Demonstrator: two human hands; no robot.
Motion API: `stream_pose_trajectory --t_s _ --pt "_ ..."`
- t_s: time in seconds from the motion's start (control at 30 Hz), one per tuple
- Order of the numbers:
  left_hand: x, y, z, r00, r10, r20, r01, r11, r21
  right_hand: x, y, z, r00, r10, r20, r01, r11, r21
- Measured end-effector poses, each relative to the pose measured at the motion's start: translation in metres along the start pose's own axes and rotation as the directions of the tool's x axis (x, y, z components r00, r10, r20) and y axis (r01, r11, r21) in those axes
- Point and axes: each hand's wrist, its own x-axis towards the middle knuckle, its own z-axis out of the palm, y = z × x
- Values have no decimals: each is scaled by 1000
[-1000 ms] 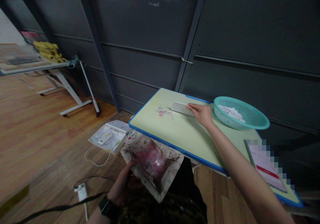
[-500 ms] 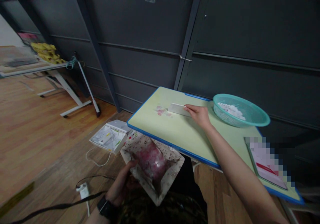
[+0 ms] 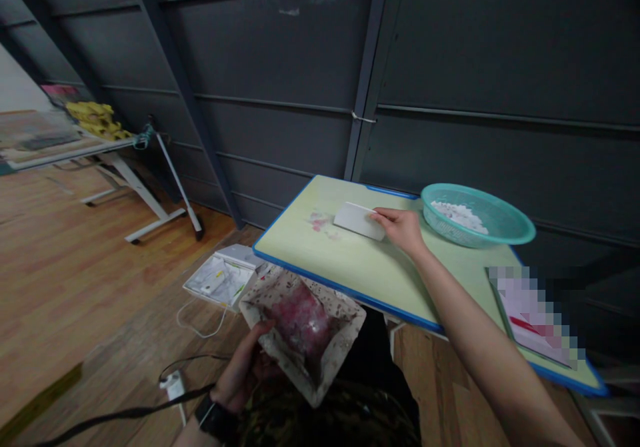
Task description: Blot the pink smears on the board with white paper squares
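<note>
My right hand (image 3: 404, 230) pinches one end of a white rectangular card (image 3: 356, 219) between thumb and fingers. The card is tilted, with its lower edge at or close to the pale yellow tabletop (image 3: 380, 274); contact is hard to make out. Just left of it is a patch of pinkish residue (image 3: 319, 221) on the tabletop. Low in front of me, below the table's near edge, my left hand (image 3: 255, 354) grips a square, stained, folded paper tray (image 3: 341, 352) by its near left side. Pink and dark stains cover the tray's inside.
A green plastic basket (image 3: 510, 224) with white pieces (image 3: 459, 215) stands at the table's back right. A tablet-like device (image 3: 530, 330), partly pixelated, lies near the right end. On the floor at left are an open white box (image 3: 220, 279), cables and a power strip (image 3: 173, 387). A dark panel wall (image 3: 280, 54) rises behind.
The card has tipped over, so more of its broad face shows. My right hand still grips its end. The left hand and tray have barely moved; the view has shifted slightly.
</note>
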Motion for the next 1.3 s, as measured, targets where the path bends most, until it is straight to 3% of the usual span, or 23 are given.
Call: stream_pose_trajectory --t_s 0.13,0.4,0.57,0.77,1.0,1.3 --pt "2 0 -2 1000 29 -5 -29 1000 -1 2 6 1 997 73 -10 -74 996 -41" --pt "0 6 -2 996 73 -42 -72 997 29 0 0 21 976 168 137 -188 971 145" --pt "0 9 -1 997 64 -50 -63 998 22 1 1 29 979 193 72 -202 967 156" --pt "1 10 0 996 66 -53 -64 997 36 0 -3 28 968 183 174 -217 955 204" --pt "2 8 -1 997 74 -34 -73 997 30 5 7 23 968 244 55 -251 947 202" --pt "3 7 0 994 94 -46 -94 996 5 -9 -18 30 935 190 300 -277 919 281"
